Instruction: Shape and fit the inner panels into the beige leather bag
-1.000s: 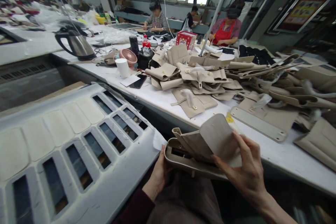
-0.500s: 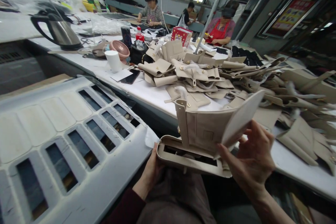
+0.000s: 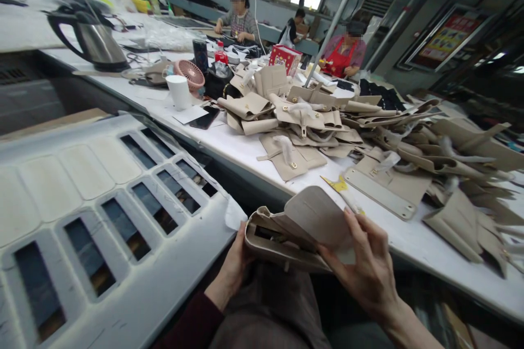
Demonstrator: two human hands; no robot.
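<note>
A beige handbag piece [image 3: 282, 253] rests above my lap, its dark slot-like opening facing up. My left hand [image 3: 235, 267] grips its left end, the fingers partly hidden behind it. A flat panel with rounded corners [image 3: 317, 212] leans over the right part of the bag piece. My right hand [image 3: 362, 267] pinches this panel at its right edge between thumb and fingers. Whether the panel is joined to the bag piece I cannot tell. On the table just beyond lie a long beige strip with metal studs [image 3: 380, 193] and a yellow-and-white tool [image 3: 341, 188].
Many beige bag pieces [image 3: 303, 109] are heaped across the white table [image 3: 229, 147]. A pale moulded tray with slots [image 3: 155, 267] stands at my left. Behind are a kettle [image 3: 98, 43], a paper cup [image 3: 179, 92], a pink fan [image 3: 190, 73] and several people working.
My right hand has moved left and down, bringing the panel over the bag piece. The upright bag wall has folded down, exposing the studded strip and the yellow-and-white tool on the table.
</note>
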